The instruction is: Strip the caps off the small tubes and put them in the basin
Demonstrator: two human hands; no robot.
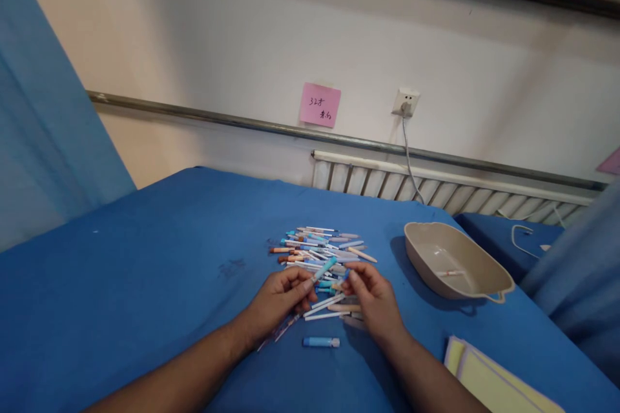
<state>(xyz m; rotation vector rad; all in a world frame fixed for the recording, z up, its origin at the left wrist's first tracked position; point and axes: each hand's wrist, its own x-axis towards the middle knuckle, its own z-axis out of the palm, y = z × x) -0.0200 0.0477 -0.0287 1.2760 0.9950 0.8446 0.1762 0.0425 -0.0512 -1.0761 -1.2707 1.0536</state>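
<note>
My left hand (pixel 281 297) is closed on a light teal pen barrel (pixel 325 268), which points up and to the right. Close beside it, the fingers of my right hand (pixel 375 303) pinch a small blue piece (pixel 345 275), partly hidden; it looks like a pen cap. Under and behind both hands lies a loose pile of pen parts (pixel 317 246): white sticks, blue, teal, orange and brown pieces. Nearer to me, a short blue tube with a pale end (pixel 321 342) lies alone on the blue cloth.
A beige basin (pixel 429 251) on the right holds a small white and reddish stick (pixel 449 273). Yellow sheets or pads (pixel 494 377) lie at the lower right. Behind the blue-covered table (pixel 159 239) are a radiator (pixel 358 177), a plugged-in cord (pixel 407 148) and a pink note (pixel 320 105).
</note>
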